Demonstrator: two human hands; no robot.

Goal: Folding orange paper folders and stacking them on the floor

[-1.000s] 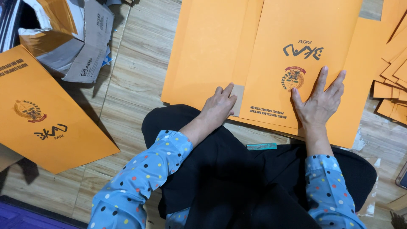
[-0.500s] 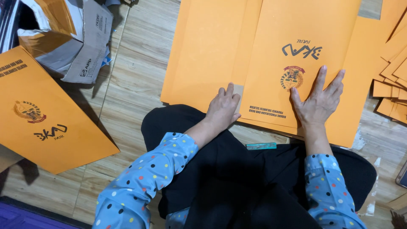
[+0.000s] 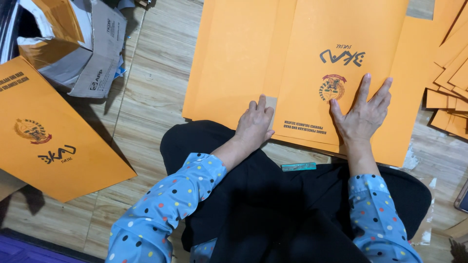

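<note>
We sit on the wooden floor (image 3: 151, 83) with a big orange envelope (image 3: 341, 63) lying flat in front of our knees. Our right hand (image 3: 363, 114) rests on it with the fingers spread wide and flat; this grip is open and only presses down, it holds nothing. Our left hand (image 3: 254, 124) lies at the near edge of the envelope, just left of the right hand. Its fingers are bent over a small paler flap (image 3: 271, 103), and we cannot tell if this grip pinches the flap or only touches it.

What could go wrong? The envelope lies on another orange sheet (image 3: 234, 58), and smooth paper slides. If the right hand lifts or pushes sideways, the top envelope could skid and the edges would not line up. If the left hand pulls too hard, the flap could crease or tear.

Some things are hard to see. The far end of the envelope is cut off at the top. The pile of orange paper (image 3: 451, 83) past the right hand runs out of the picture. The open cardboard box (image 3: 78, 44), far left of the left hand, hides what is inside.
</note>
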